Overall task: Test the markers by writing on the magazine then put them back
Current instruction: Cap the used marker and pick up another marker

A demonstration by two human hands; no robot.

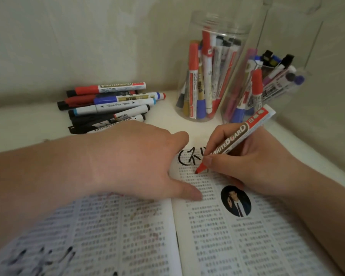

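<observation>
An open magazine [217, 232] lies in front of me, its pages full of small print, with black strokes near the top of the right page. My right hand [253, 166] grips an uncapped red whiteboard marker [233, 140]; its tip touches the right page just below the black strokes. My left hand [139, 162] lies flat across the magazine's spine, fingers spread, pressing the pages down. A red shape shows under my right palm; I cannot tell what it is.
A pile of several loose markers [110, 104] lies on the white table behind my left hand. A clear round jar [209, 76] and a clear square holder [267, 84], both full of markers, stand at the back right near the walls.
</observation>
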